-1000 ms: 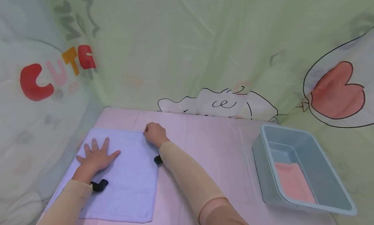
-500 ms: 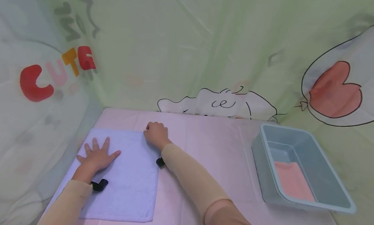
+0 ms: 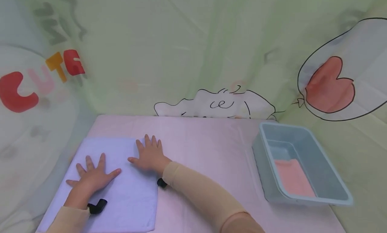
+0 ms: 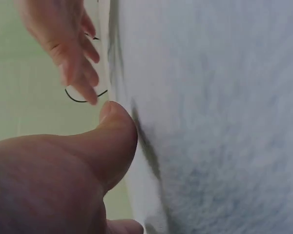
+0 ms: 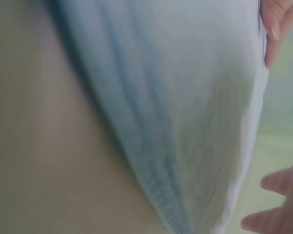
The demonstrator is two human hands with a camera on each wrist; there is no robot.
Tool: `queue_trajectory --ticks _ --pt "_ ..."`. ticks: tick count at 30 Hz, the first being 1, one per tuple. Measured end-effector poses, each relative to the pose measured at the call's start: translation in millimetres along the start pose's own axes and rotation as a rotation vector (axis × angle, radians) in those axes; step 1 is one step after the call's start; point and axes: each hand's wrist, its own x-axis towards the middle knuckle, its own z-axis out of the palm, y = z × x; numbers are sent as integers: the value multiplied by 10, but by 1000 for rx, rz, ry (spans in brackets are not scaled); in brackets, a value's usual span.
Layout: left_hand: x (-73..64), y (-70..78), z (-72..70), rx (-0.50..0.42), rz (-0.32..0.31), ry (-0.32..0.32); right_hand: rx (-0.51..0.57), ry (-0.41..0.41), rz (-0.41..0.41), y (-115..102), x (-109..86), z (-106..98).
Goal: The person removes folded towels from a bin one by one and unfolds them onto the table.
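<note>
A lavender, soft-napped rectangular towel (image 3: 130, 202) lies spread flat on the pale pink tabletop sheet (image 3: 205, 152), at the person's left. The left hand (image 3: 92, 181) rests on its left half, palm down, fingers and thumb fanned wide, holding nothing. The right hand (image 3: 149, 157) is over the towel's far right corner, fingers straight and somewhat spread, thumb out toward the left hand; nothing pinched. Change noted: half a second ago the right fingers were curled at that corner; now they are straightened, and the hand sits slightly further in over the cloth. The left hand keeps its spread pose; the whole view has shifted a little. Reading, as a judgement: the corner is no longer gripped, and the work seems to have passed from handling an edge to flat-handed smoothing. Both wrist views show the towel close up and blurred; the left thumb lies against its surface beside a dark crease or shadow. The right fingers look close over the cloth, but whether they touch it I cannot tell. Well apart, at right, stands a grey-blue rectangular plastic basin (image 3: 262, 170) with a flat salmon-pink cloth (image 3: 293, 177) inside.
</note>
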Motion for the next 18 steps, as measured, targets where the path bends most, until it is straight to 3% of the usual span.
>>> queue_trajectory --ticks 6,18 --pt "-156 20 27 -43 -43 -30 -44 -141 10 27 -186 12" --pt "-102 -62 52 -23 -45 -40 -61 -169 -3 141 -202 24"
